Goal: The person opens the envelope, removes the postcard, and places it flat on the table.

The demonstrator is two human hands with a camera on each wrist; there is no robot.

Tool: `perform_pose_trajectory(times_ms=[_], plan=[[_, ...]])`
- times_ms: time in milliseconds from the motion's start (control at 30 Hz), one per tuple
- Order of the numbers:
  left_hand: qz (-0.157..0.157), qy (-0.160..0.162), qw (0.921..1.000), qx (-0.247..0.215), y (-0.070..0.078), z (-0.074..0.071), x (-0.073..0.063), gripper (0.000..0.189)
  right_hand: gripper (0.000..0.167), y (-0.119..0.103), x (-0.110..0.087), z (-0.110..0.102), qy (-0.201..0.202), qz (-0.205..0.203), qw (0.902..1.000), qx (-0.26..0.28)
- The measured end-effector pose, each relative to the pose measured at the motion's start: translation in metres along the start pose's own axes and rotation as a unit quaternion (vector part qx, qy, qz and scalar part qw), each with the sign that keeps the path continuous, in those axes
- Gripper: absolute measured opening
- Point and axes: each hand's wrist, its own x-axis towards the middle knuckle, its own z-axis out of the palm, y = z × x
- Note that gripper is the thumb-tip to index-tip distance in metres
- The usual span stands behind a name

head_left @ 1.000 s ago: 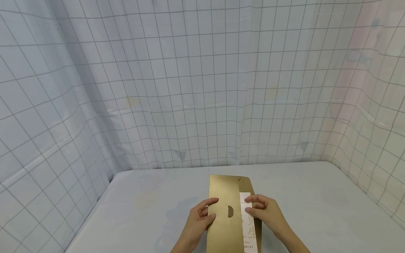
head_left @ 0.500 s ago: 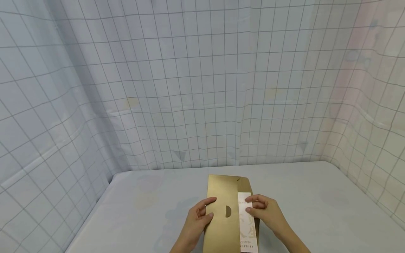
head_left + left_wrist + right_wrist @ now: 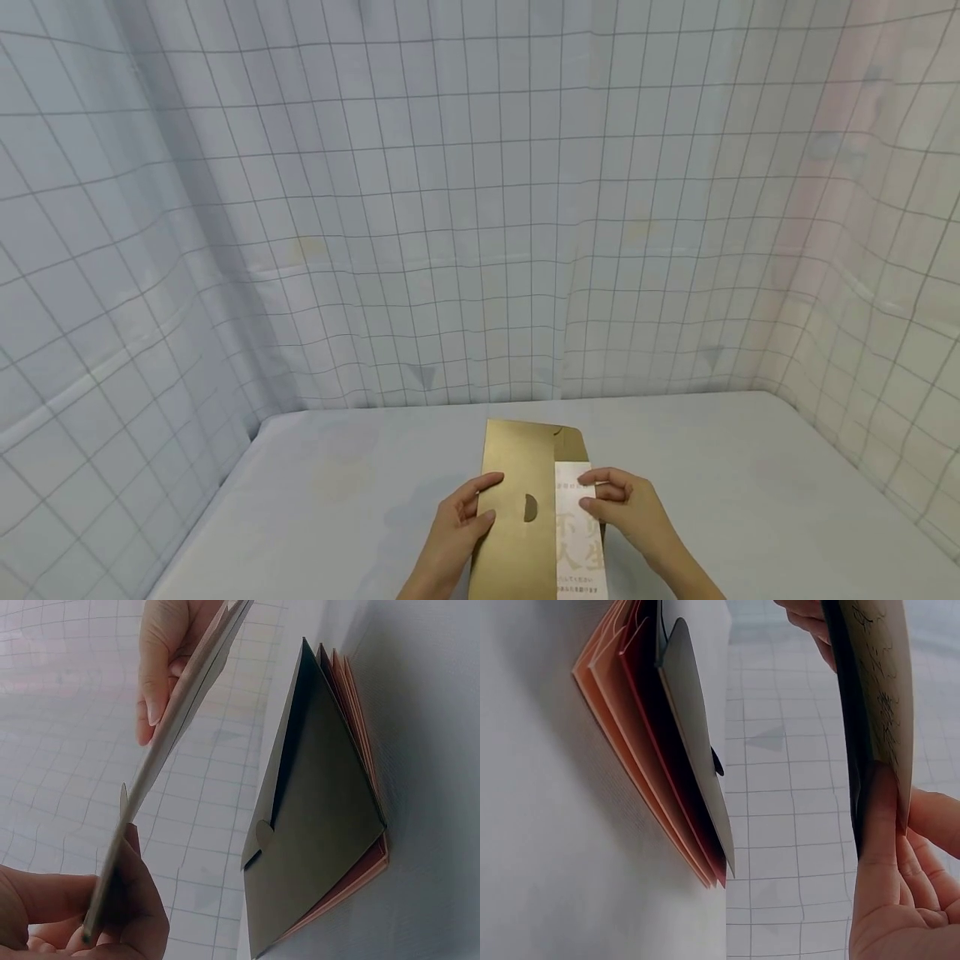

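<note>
A gold paper envelope [image 3: 517,458] with a half-moon notch is held up at the bottom of the head view. My left hand [image 3: 452,527] pinches its left edge, thumb in front. Out of its right side sticks a white card [image 3: 576,537] printed with pale gold characters. My right hand [image 3: 630,507] pinches the card's right edge between thumb and fingers. The card's left part is hidden inside the envelope. Seen edge-on in the left wrist view, the held envelope [image 3: 150,761] looks thin. In the right wrist view the card [image 3: 889,697] bows away from the dark envelope side [image 3: 851,750].
Below the hands, another envelope [image 3: 315,802] with a notched flap stands on the white-covered table [image 3: 360,492], with several salmon and red layers [image 3: 641,765] behind it. A white grid-patterned curtain [image 3: 465,208] surrounds the table at the back and sides.
The envelope has shifted left with my left hand, while my right hand stays nearly in place. More of the white card and its large characters now shows.
</note>
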Motion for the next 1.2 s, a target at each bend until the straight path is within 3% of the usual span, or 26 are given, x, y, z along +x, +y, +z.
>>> perform_pose_trajectory(times_ms=[1200], plan=[[0.008,0.042,0.9988,0.024,-0.0015,-0.0083,0.0018,0.046,0.043,-0.0008,0.0015,-0.0099,0.049,0.006,0.9988,-0.003]])
